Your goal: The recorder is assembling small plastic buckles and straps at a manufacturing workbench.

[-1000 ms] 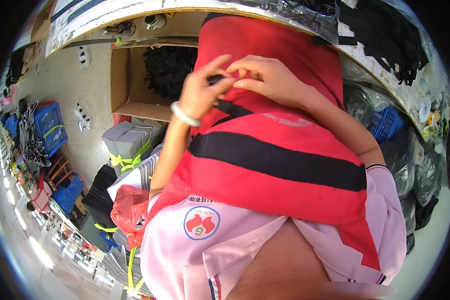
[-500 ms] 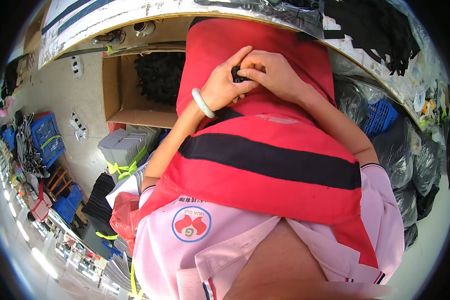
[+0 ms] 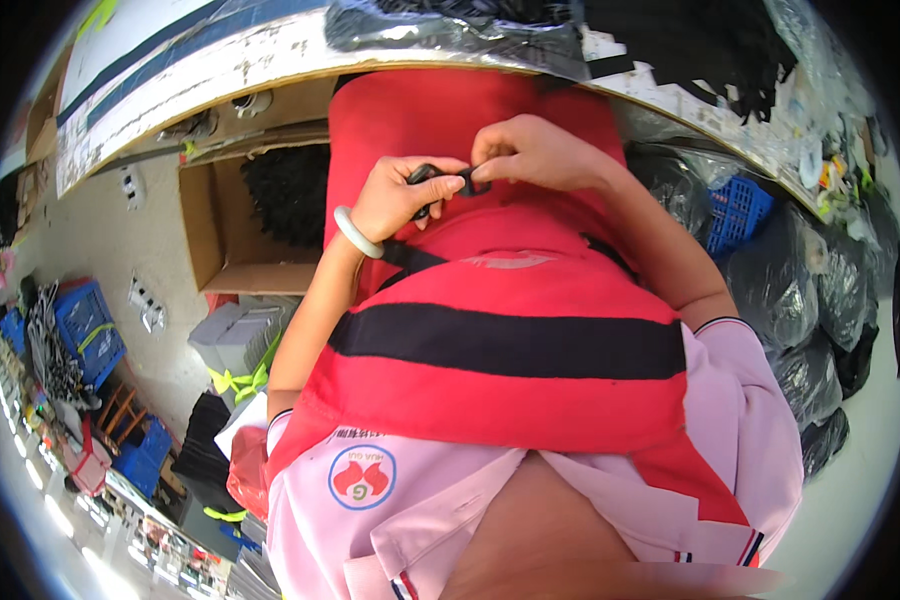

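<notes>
Over the red apron [image 3: 510,110] on my lap, my left hand [image 3: 402,195] is closed round a small black piece [image 3: 424,176]. Part of that piece, apparently soft and bent over, sticks out past the thumb; its exact kind is not clear. My right hand [image 3: 540,153] pinches the end that protrudes, just to the right of the left fingertips. Both hands are close together, and the left wrist has a pale bangle [image 3: 358,232].
Ahead is a worktable [image 3: 260,75] bearing plastic bags and black strips [image 3: 710,50]. A cardboard box [image 3: 205,225] of black pieces stands below on the left. Stacked grey sheets [image 3: 232,340] lie nearer. Black bags [image 3: 770,270] and a blue basket [image 3: 738,214] sit right.
My hands have come nearer and drawn slightly apart, so more of the black piece shows between them. The whole view has shifted a little.
</notes>
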{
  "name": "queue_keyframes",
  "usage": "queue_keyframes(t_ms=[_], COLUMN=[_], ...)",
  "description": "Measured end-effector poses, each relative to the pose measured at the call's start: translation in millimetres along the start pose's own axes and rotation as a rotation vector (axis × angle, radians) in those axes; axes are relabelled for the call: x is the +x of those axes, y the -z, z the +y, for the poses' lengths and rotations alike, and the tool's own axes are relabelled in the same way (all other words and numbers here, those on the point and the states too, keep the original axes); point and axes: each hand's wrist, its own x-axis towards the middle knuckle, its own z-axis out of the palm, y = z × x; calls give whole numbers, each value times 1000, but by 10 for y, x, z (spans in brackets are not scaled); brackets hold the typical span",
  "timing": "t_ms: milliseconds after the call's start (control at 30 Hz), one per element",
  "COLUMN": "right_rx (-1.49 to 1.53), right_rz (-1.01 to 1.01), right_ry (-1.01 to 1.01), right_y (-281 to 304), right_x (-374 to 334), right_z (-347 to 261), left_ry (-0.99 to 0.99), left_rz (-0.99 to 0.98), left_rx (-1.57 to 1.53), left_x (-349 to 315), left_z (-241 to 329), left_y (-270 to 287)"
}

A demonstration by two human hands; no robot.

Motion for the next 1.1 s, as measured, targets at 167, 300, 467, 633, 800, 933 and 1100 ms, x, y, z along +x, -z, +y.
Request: queue_keyframes(t_ms=[167,300,467,633,800,933,1100], right_rx=[15,-321,-823,-947,-181,109,492], right_rz=[162,891,1135,1173,1043,526,361], right_ry=[-35,38,250,367,210,-8,-162], right_y=[-21,216,323,404,223,-54,-219], right_x=[-153,-404,-361,-254,-426,-419,-304], right_z=[-12,298,530,688,383,-238,-268], left_ry=[3,-54,-73,-73,-146,-197,-331], left_rz=[-9,10,-48,-1,174,279,279], left_rx=[16,-222,-443,-500,-410,-377,-281], left_x=[124,126,136,186,151,134,137], left_z=[4,-23,-46,15,83,121,176], left_y=[-126,-130,-118,-169,-239,-331,-372])
